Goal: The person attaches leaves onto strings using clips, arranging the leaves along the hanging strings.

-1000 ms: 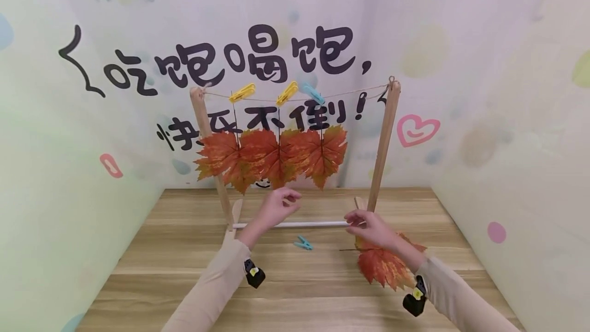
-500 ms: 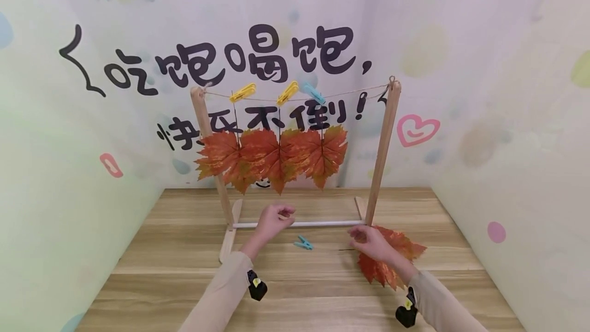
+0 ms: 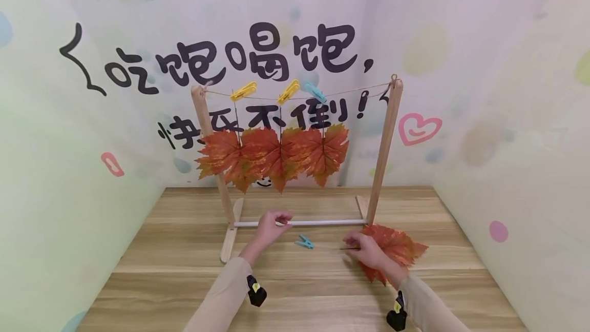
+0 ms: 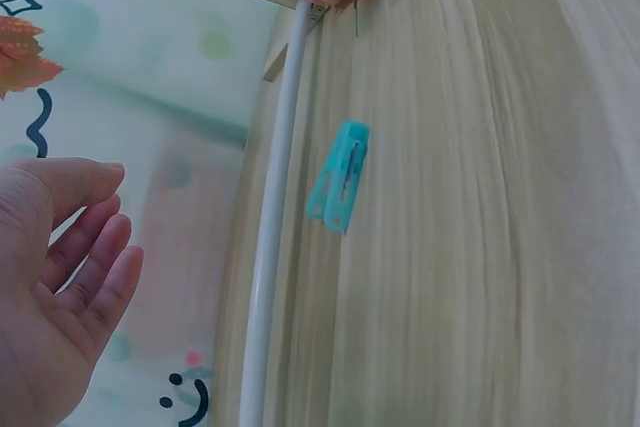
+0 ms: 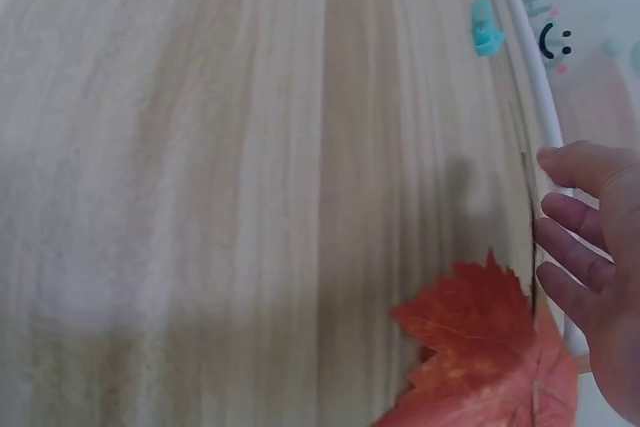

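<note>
My left hand point(image 3: 272, 229) hovers by the white rod, its fingers loosely bent and holding nothing, as the left wrist view also shows. On the table lies a blue clothespin point(image 3: 304, 242), to the right of that hand. A loose red-orange maple leaf point(image 3: 397, 246) rests at the right, its thin dark stem point(image 5: 533, 217) pointing left. My right hand point(image 3: 366, 251) is over this stem, thumb and fingers apart; whether the fingertips touch the stem I cannot tell. Part of the leaf is hidden under the hand in the head view.
A wooden frame with a right post point(image 3: 386, 152), left post point(image 3: 212, 152) and white rod point(image 3: 322, 222) stands ahead. Three leaves hang from its string, under two yellow clothespins point(image 3: 289, 91) and a blue clothespin point(image 3: 315, 91). Printed walls surround the table point(image 3: 295, 286).
Both hands have come down toward the table, the left from below the hanging leaves to the rod's height, the right from the rod's right end to the loose leaf's stem.
</note>
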`<action>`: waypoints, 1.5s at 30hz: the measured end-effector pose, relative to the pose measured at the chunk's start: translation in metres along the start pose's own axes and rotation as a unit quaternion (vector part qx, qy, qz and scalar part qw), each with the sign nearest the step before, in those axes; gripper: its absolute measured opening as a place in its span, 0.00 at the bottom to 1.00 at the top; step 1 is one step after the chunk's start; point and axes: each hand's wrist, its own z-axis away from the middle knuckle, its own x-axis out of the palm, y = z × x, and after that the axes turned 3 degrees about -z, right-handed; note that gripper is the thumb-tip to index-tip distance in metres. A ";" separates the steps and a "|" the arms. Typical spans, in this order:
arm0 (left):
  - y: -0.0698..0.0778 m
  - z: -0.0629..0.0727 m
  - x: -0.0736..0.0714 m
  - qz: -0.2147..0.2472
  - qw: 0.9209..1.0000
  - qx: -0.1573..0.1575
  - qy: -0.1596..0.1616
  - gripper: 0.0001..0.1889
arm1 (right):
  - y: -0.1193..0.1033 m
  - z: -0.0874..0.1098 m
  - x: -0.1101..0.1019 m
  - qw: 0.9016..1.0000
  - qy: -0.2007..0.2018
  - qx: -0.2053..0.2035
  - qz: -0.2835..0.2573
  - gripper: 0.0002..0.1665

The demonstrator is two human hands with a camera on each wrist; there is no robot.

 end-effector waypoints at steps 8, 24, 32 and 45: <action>-0.007 0.010 0.003 -0.012 0.999 -0.029 -0.029 0.08 | -0.003 0.000 0.008 0.997 -0.026 0.005 0.077 0.08; -0.011 0.022 0.014 -0.025 0.998 -0.037 -0.055 0.09 | -0.022 -0.007 0.002 0.995 -0.045 -0.006 0.088 0.06; -0.014 0.020 0.022 -0.026 0.997 -0.031 -0.059 0.09 | -0.045 -0.007 -0.010 0.996 -0.049 -0.024 0.064 0.07; -0.018 0.017 0.035 -0.034 0.996 -0.038 -0.075 0.11 | -0.087 -0.015 -0.038 0.993 -0.043 -0.095 0.047 0.09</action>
